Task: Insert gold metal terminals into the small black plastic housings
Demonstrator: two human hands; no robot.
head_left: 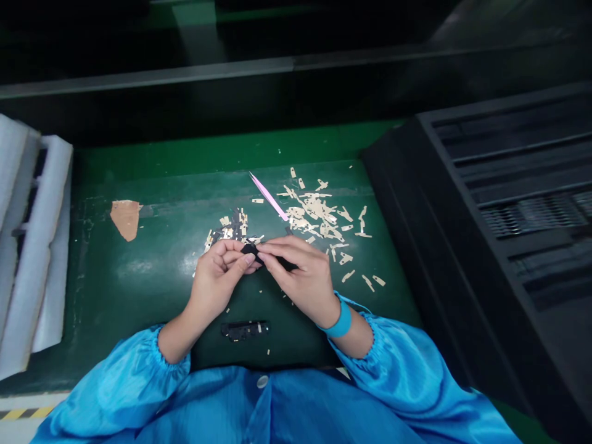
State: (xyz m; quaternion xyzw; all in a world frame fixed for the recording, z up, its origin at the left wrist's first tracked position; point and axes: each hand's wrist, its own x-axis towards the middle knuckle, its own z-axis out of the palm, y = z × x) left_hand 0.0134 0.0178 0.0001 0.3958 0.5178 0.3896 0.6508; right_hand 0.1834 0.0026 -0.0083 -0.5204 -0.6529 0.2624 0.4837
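Observation:
Between my two hands is a small black part (251,251), mostly covered by fingers. My left hand (221,271) pinches its left end with thumb and forefinger. Fingertips of my right hand (300,266) close on its right side; whether they also hold something tiny I cannot make out. Just beyond the hands lies a heap of small black and pale pieces (235,225). Many cream-coloured flat pieces (319,213) are scattered to the right, and pink tweezers (269,197) rest beside them. Nearer my body lies a longer black component (245,330).
White foam trays (49,246) stand stacked at the left edge. A large black slotted tray (444,246) takes up the right side. On the green mat (161,271) lies a brown scrap (125,219). A dark ledge (231,117) runs along the back.

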